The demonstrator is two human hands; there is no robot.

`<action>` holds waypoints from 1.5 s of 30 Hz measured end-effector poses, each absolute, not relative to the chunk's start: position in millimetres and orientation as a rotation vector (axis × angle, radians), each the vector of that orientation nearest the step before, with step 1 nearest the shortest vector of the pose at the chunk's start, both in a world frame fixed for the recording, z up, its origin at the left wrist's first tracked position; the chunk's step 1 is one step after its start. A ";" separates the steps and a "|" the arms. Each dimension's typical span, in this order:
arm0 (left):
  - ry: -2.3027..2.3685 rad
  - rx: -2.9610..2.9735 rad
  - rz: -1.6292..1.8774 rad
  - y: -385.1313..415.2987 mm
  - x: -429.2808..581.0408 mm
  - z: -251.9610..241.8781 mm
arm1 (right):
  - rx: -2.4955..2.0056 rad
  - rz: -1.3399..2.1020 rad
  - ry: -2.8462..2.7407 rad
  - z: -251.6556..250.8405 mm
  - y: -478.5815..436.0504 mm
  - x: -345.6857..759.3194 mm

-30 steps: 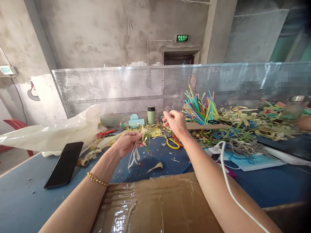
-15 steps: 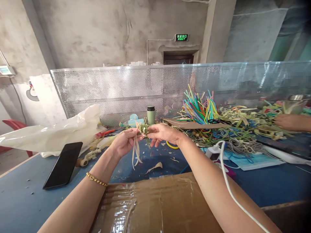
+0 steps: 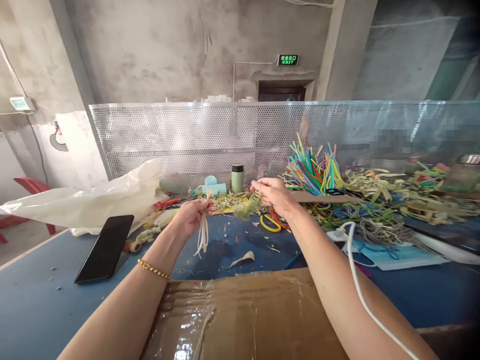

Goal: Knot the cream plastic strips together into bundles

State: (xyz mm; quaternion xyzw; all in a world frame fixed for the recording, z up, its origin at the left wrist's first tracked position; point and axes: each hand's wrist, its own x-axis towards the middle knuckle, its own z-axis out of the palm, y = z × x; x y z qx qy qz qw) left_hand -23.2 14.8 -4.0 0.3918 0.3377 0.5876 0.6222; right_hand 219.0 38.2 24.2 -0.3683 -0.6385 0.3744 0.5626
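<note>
My left hand (image 3: 193, 215) is closed on a small bundle of pale flat strips (image 3: 203, 236). Their loose ends hang down over the blue table, and a short end pokes up above the fingers. To the right, my right hand (image 3: 272, 192) is raised a little, thumb and forefinger pinched together. What sits in that pinch is too small to make out. Just below and left of it is a blurred tuft of green strips (image 3: 245, 208); whether it hangs from the fingers or is loose cannot be seen. Behind stands a green bottle (image 3: 237, 180) with a black lid.
A cardboard sheet (image 3: 240, 315) covers the near edge. A black phone (image 3: 105, 248) and a plastic sheet (image 3: 90, 197) lie left. Rightward are colourful strips (image 3: 315, 167), tangled cords (image 3: 382, 225), a blue mask (image 3: 405, 252) and a white cable (image 3: 356, 285) crossing my right arm.
My hands have moved apart; the right went up and rightward, and the green tuft is now away from the left hand. The pale strips stay in my left hand. A co-worker's hand has left view.
</note>
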 end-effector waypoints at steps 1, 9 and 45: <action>0.779 0.888 1.384 15.3 -23.7 -4.0 | -0.877 0.880 -1.501 24.8 37.7 220.0; 0.608 1.122 1.246 1.0 -12.2 -1.4 | -0.712 1.170 -1.677 28.1 21.8 203.3; 0.630 1.078 1.176 7.4 -25.3 0.5 | -1.018 0.755 -1.768 16.8 38.4 203.6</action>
